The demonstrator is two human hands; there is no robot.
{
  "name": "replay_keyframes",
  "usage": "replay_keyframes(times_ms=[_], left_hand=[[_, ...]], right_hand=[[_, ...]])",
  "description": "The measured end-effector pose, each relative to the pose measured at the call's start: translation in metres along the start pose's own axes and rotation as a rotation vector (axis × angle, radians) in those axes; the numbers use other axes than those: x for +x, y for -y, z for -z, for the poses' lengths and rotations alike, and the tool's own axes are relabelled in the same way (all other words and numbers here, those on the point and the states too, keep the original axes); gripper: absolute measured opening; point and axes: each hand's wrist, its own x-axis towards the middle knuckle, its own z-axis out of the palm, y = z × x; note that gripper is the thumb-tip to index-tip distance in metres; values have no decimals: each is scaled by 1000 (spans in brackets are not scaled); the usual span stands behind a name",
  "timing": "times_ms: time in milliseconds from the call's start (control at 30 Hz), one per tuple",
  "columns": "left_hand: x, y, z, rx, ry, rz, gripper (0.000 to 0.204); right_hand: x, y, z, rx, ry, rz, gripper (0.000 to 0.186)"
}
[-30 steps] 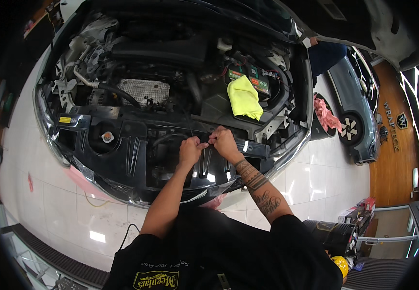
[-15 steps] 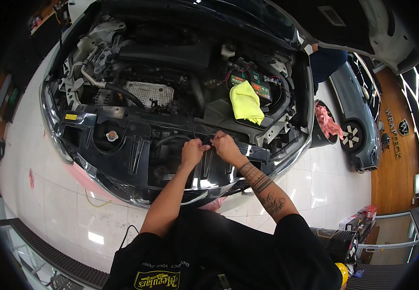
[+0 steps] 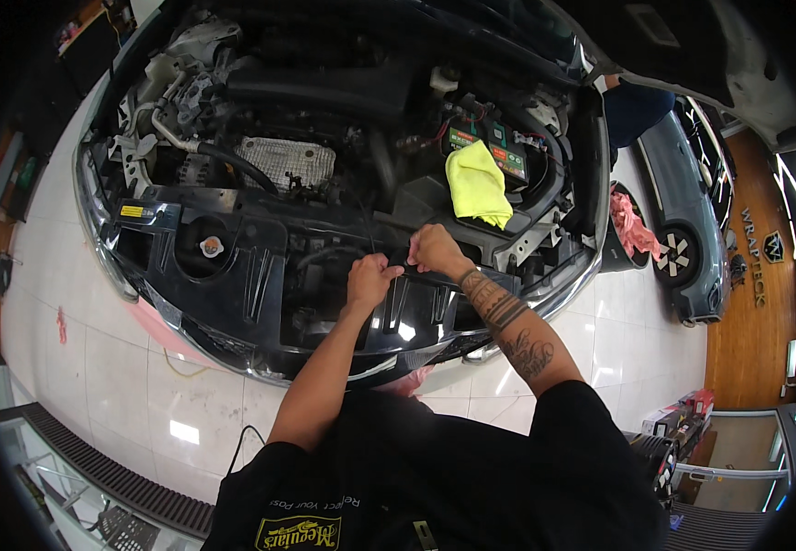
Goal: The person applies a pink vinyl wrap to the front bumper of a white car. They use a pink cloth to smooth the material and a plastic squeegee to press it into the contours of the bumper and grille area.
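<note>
At the black front panel [image 3: 242, 294] of the open engine bay, my left hand [image 3: 368, 281] has its fingers curled, with the thumb pointing right toward my other hand. Just right of it and slightly higher, my right hand [image 3: 435, 249] is closed in a pinch at the panel's rear edge. What either holds is too small and hidden to make out. A thin dark line, perhaps a cable, runs down toward my fingers. A yellow cloth [image 3: 476, 184] lies over the battery [image 3: 513, 158] above my right hand; an orange-silver cap [image 3: 212, 246] sits in a recess at the left.
Behind the car at upper right are a person in dark clothing [image 3: 637, 115] and a bin with pink material [image 3: 632, 225]. Another car [image 3: 692, 230] stands at right, boxes [image 3: 683, 413] at lower right. The raised hood [image 3: 692, 46] overhangs the top right; floor grates [image 3: 113, 468] lie at lower left.
My right hand has risen a little, away from me, still pinched, and my left hand has shifted slightly upward. The whole view has moved a little.
</note>
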Motion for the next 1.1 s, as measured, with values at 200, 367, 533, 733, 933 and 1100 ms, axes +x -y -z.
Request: replay_keyframes(times_ms=[200, 367, 533, 733, 933, 1100], left_hand=[[-2, -4, 3, -13, 79, 102, 35], [-2, -1, -2, 30, -7, -18, 33], [3, 4, 14, -340, -78, 60, 41], [-49, -13, 56, -1197, 290, 539, 59], [-93, -32, 11, -1127, 472, 439, 57], [-106, -42, -8, -1149, 658, 510, 47]], right_hand=[[0, 5, -6, -299, -105, -31, 20], [-8, 7, -5, -293, -104, -54, 26], [-20, -21, 7, 416, -5, -152, 19], [-107, 5, -67, 871, -473, 33, 14], [-158, 58, -106, 485, -745, 224, 21], [-182, 23, -111, 552, -774, 128, 17]])
